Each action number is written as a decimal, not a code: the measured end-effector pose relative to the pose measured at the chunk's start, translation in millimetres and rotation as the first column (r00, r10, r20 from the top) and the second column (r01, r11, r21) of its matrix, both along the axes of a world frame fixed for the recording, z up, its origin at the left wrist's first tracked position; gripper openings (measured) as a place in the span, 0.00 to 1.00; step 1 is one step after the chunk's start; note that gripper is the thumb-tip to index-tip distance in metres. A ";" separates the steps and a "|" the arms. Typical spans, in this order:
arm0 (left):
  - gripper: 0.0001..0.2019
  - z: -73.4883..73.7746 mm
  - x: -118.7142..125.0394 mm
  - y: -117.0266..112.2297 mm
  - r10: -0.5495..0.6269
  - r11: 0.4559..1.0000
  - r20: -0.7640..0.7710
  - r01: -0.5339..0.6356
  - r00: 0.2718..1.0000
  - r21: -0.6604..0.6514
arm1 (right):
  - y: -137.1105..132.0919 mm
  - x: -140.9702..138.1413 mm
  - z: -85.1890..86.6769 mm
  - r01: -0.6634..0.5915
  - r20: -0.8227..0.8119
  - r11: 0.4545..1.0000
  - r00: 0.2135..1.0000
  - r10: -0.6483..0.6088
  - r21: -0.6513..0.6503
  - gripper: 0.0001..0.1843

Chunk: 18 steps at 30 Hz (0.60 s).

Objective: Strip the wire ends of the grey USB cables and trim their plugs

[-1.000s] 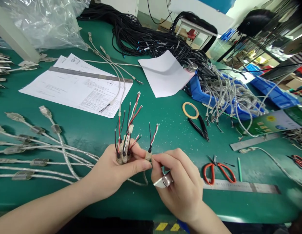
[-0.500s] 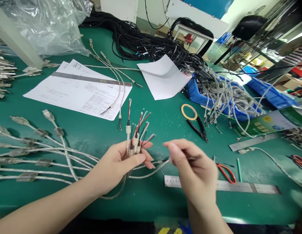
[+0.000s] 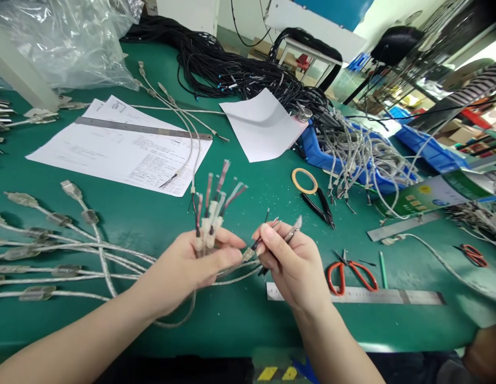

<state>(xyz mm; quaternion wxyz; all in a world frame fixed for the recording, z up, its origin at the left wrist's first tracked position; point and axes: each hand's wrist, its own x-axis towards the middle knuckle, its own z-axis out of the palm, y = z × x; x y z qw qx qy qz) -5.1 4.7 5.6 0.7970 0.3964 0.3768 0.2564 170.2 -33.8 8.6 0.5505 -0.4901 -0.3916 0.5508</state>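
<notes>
My left hand (image 3: 208,258) is closed around a bundle of grey USB cables (image 3: 210,229). Their clear-sleeved ends point up, with red, black and white wires fanning out above the fingers. Thumb and fingers of my right hand (image 3: 290,261) pinch another cable's end (image 3: 248,255), whose thin wires stick out past the fingertips. Tucked in that same hand is a slim tool (image 3: 295,228) with a pale pointed tip; its kind is mostly hidden. The hands almost touch. Red-handled scissors (image 3: 346,272) lie to the right, across a steel ruler (image 3: 396,296).
USB plug ends (image 3: 74,192) spread over the left of the green table (image 3: 240,330). Printed sheets (image 3: 112,154) lie behind, under another ruler. Further right are black cutters (image 3: 320,208), a tape roll (image 3: 304,181) and a blue bin (image 3: 318,152) of cables. Black cables (image 3: 232,72) heap at the back.
My right hand has moved left and closed on a cable end beside my left hand. The scissors' handles are now uncovered. The view has shifted slightly.
</notes>
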 end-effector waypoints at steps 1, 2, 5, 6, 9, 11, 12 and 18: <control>0.09 -0.8 0.5 -1.9 -0.054 0.998 -0.024 0.054 0.998 0.035 | 0.6 -1.8 0.5 -0.016 -0.028 1.000 0.999 0.016 -0.007 0.17; 0.09 -1.8 0.9 -3.8 -0.089 0.994 -0.041 0.092 0.995 0.062 | 1.2 -3.4 0.9 -0.029 -0.055 1.000 0.998 0.029 -0.010 0.16; 0.06 -4.9 0.5 -7.0 -0.100 0.991 -0.048 0.104 0.994 0.089 | 2.1 -6.0 0.3 -0.028 -0.111 1.000 0.993 0.028 0.001 0.11; 0.06 -5.9 0.0 -7.2 -0.090 0.992 -0.042 0.094 0.995 0.086 | 2.1 -6.0 -0.4 -0.017 -0.117 1.000 0.993 0.018 0.006 0.10; 0.06 -8.9 -1.7 -6.4 -0.053 0.997 -0.006 0.054 0.999 0.064 | 0.9 -4.1 -2.5 0.012 -0.097 1.000 0.995 -0.012 -0.002 0.08; 0.07 -10.0 -2.2 -6.0 -0.022 0.998 0.018 0.021 1.000 0.051 | -0.4 -2.3 -3.6 0.003 -0.084 1.000 0.996 -0.004 -0.008 0.07; 0.07 -10.0 -2.2 -6.0 -0.011 0.999 0.025 0.010 1.000 0.050 | -1.1 -1.6 -4.1 -0.012 -0.079 1.000 0.997 0.011 -0.007 0.07; 0.08 -5.8 -3.9 -6.3 -0.034 0.996 0.074 0.028 0.997 0.080 | -2.7 0.1 -6.1 -0.113 -0.089 0.994 0.990 0.113 -0.002 0.04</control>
